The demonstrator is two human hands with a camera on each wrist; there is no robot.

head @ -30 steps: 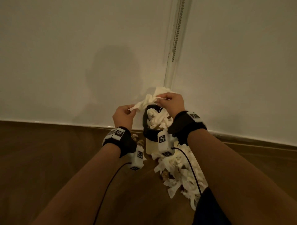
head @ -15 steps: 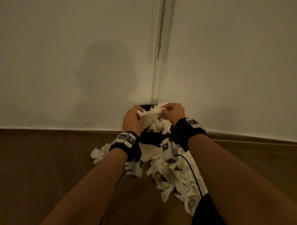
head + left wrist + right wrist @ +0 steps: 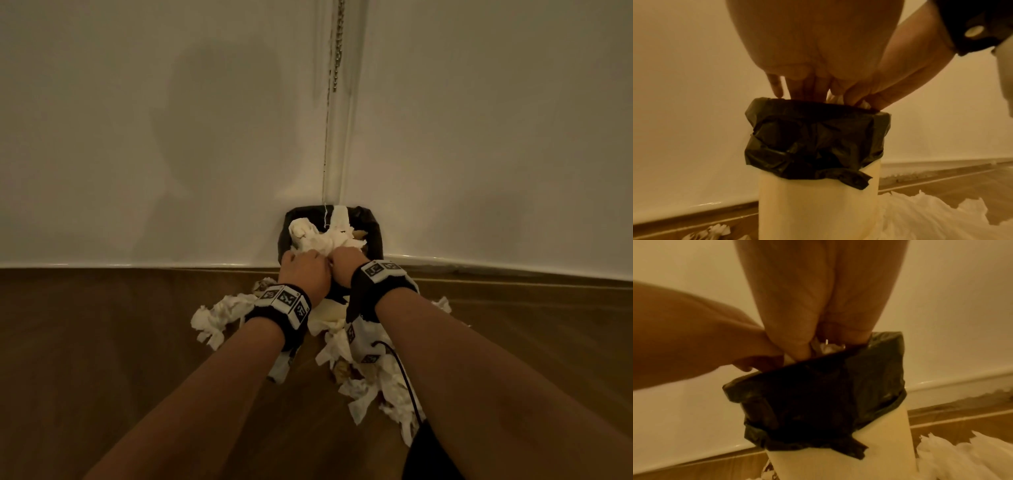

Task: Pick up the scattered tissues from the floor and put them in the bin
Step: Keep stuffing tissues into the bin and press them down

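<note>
Both my hands are down at the mouth of the bin (image 3: 376,236), side by side, knuckles nearly touching. My left hand (image 3: 306,272) has its fingers (image 3: 797,88) pointing straight down past the rim, pressing on the tissue wad (image 3: 320,240) rather than gripping it, as far as I can make out. My right hand (image 3: 346,265) is dipped in beside it, fingertips (image 3: 803,344) closed around a bit of white paper just inside the rim; the wrist view is dim, so I'd say pinching, not more.

The bin stands upright in the corner where the two walls (image 3: 137,137) meet, long axis vertical, mouth facing up at me. Its cream body (image 3: 818,207) wears a black liner bag (image 3: 816,139) folded down over the top. The wad heaps above the rim, with one strip (image 3: 339,219) running up toward the far edge.

More scattered tissues (image 3: 373,383) lie on the wooden floor (image 3: 102,359) at the foot of the bin, trailing back under my right forearm, and another clump (image 3: 219,315) lies to the left, just beyond my left wrist band (image 3: 284,303). A bead chain (image 3: 337,44) hangs down the corner above the bin.
</note>
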